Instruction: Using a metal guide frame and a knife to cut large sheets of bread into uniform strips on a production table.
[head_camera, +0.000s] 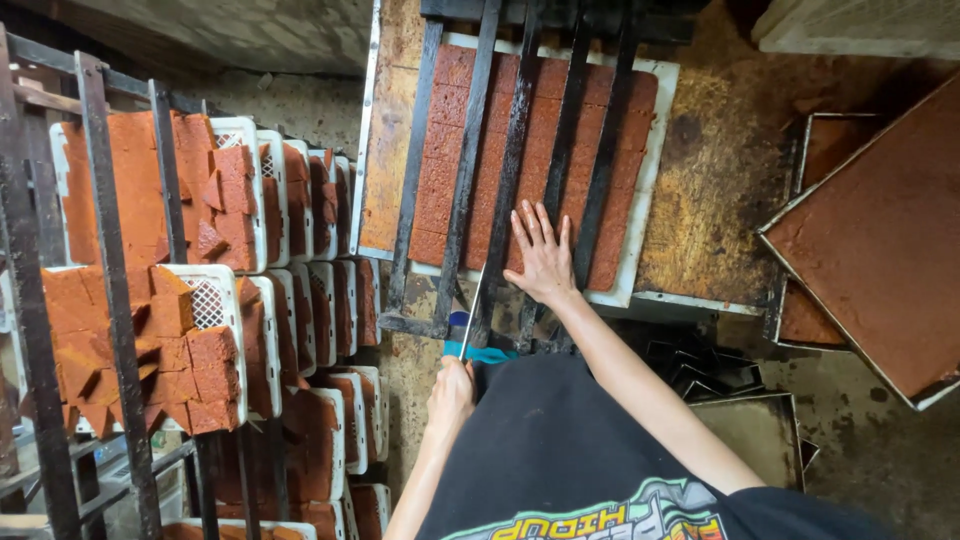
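A: Where was the slab when you looked?

B: The reddish-brown slab lay flat in a white tray on the stained surface, at 12 o'clock from the person. A black metal guide frame with 4 long bars rested over it, and the slab was already scored into blocks.

A: And the hands?

B: The right hand pressed flat on the slab's near edge between 2 bars, fingers spread wide. The left hand, at 7 o'clock from it, had its fingers closed around the handle of a thin knife, blade pointing up toward the tray's near edge.

A: How would that slab handle?

B: I judged it soft and dense, likely sticky, and prone to break along the cuts. Blocks would want lifting from underneath or by opposite sides, not pinched at a corner.

A: Anything else nearby?

B: At 9 o'clock, white crates held cut blocks on a rack. At 3 o'clock sat a metal tray with an uncut slab.
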